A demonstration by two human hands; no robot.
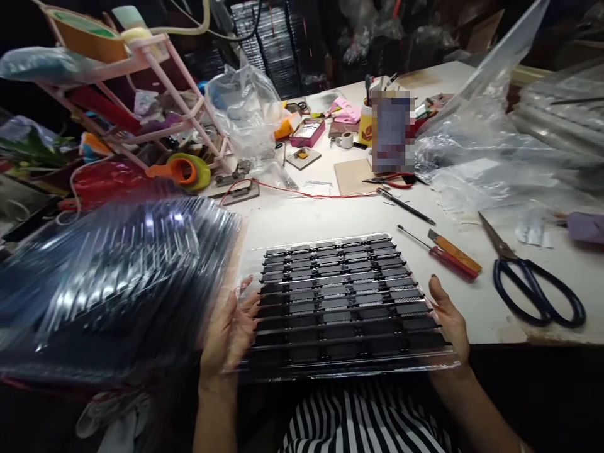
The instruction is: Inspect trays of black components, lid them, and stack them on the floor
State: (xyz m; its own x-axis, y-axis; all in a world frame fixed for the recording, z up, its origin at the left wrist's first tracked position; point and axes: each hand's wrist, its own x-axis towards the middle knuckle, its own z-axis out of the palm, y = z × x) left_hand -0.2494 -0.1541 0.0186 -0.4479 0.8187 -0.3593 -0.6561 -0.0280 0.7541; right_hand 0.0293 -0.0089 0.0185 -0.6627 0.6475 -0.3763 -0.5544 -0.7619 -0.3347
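Note:
A clear plastic tray (346, 302) filled with rows of black comb-like parts spans the space between my hands at the table's front edge. My left hand (231, 327) holds its left side, partly seen through the clear plastic, with the fingertips near the black rows. On the right side, my right hand (448, 324) grips the tray's edge, thumb up and the other fingers hidden beneath. Close to my left hand stands a tall pile of similar clear trays (123, 277) with dark contents.
Scissors (538, 289), a red screwdriver (453, 263), a yellow cutter (455, 253) and a pen (406, 206) lie at right. Behind are pliers (394, 180), a pink rack (177, 94), plastic bags (495, 170) and a red wire (306, 194).

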